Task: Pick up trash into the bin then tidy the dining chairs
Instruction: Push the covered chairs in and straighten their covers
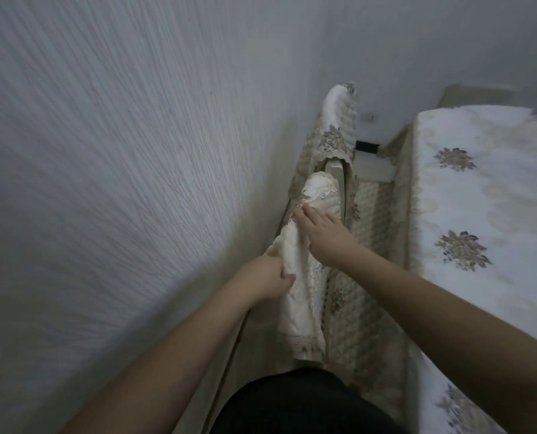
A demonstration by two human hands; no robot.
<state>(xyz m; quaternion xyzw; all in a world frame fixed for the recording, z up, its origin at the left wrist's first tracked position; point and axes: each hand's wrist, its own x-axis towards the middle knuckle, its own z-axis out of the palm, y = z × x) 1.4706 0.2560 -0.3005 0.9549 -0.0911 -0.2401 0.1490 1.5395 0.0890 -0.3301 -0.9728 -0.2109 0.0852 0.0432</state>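
While the left hand (pixel 265 278) pinches a fold of the near chair's cream cover (pixel 301 296), the right hand (pixel 322 238) lies on its top edge, fingers straight. Chair sits between textured wall (pixel 120 167) and table's left edge (pixel 417 214); second covered chair (pixel 336 136) just beyond.

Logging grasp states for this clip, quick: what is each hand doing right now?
Left hand: closed, gripping the near chair's backrest cover at its wall-side edge.
Right hand: fingers extended, touching the same cover higher up.
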